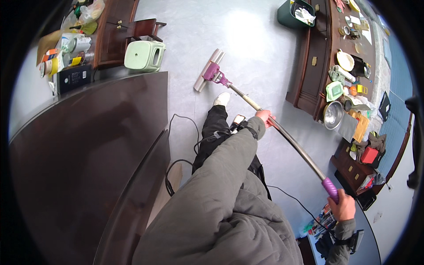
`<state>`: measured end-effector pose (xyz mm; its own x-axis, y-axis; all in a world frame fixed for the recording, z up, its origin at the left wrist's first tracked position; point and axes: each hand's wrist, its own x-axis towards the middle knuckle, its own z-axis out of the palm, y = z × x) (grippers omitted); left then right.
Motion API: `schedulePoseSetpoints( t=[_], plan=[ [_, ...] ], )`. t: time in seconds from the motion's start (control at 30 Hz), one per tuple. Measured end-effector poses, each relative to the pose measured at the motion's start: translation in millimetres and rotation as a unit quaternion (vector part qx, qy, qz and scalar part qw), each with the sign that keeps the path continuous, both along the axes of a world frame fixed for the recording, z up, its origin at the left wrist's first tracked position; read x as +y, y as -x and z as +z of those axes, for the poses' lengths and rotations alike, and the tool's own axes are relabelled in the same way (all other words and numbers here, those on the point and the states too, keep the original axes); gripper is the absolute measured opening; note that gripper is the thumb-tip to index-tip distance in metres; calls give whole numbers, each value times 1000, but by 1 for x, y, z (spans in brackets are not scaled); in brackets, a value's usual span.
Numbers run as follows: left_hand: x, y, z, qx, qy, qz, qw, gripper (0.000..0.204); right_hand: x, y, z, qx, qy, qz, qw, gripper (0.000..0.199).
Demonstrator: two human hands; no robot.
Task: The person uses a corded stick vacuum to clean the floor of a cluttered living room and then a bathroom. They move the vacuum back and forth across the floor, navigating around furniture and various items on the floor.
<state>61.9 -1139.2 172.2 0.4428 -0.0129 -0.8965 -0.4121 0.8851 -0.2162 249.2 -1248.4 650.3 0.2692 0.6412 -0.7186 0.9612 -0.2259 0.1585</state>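
A sponge mop with a long metal pole [293,143] slants across the view, its purple head and pale sponge [210,70] lying on the grey floor ahead of my feet. My left hand [265,118] is closed round the pole about midway along it. Farther back and to the right, my right hand [342,206] grips the purple handle [330,189] at the upper end. Just behind the mop head, my white shoe [221,100] rests on the floor.
A dark glossy panel [88,154] stands close on my left, with a pale green stool [143,56] beyond it. Dark cabinets [311,62] bearing bowls and clutter line the right. Ahead right sits a dark green bin [287,15]. A black cable [293,198] trails behind me.
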Motion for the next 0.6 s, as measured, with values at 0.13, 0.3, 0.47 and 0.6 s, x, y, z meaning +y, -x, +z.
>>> schedulePoseSetpoints(
  t=[0.13, 0.3, 0.47, 0.6],
  plan=[
    [9, 51, -19, 114, -47, -20, 992, 18, -16, 45, -29, 55, -10, -19, 998, 34],
    [15, 120, -35, 191, -100, -17, 976, 13, -50, 103, -71, 231, -18, -115, 966, 31],
    [7, 164, -26, 233, -135, 78, 960, 15, -86, 142, -113, 449, 170, -402, 779, 40],
    [-22, 156, -28, 225, -150, 114, 956, 14, -125, 143, -134, 443, 172, -369, 799, 51]
  ],
)
